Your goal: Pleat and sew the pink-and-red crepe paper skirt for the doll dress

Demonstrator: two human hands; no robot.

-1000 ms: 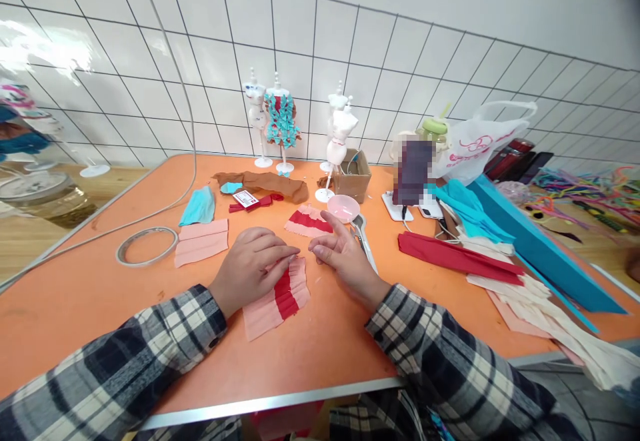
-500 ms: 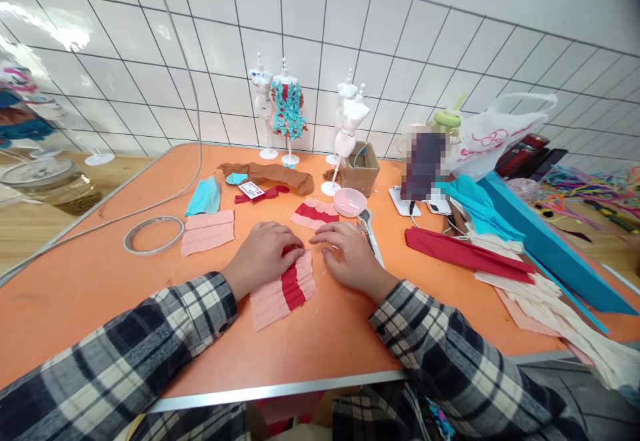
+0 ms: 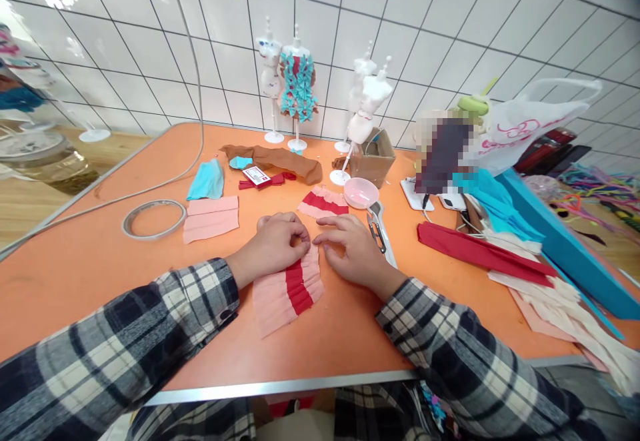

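Pleated pink fabric [image 3: 273, 304] with a red band [image 3: 299, 291] lies on the orange table. My left hand [image 3: 280, 244] rests over its upper part, thumb and fingertips pinched together at the top edge. Just right of that edge is my right hand [image 3: 357, 247], its fingers stretched out and thumb apart from them. Anything very thin between the two hands is too small to make out. Beyond them lies a smaller pink and red pleated piece [image 3: 323, 202], beside a pink bowl [image 3: 361, 193] and a grey-handled tool [image 3: 385, 234].
A tape roll [image 3: 129, 227], pink cloth [image 3: 213, 219] and blue cloth [image 3: 207, 181] lie left. Mini dress forms [image 3: 373, 97] and a cardboard box [image 3: 375, 161] stand behind. Red cloth [image 3: 475, 251] and a blue tray [image 3: 575, 254] are right. A cable [image 3: 202, 107] crosses the left side.
The camera view has shifted slightly. My left fingertips have closed at the fabric's top edge, while my right hand stays close by with little change.
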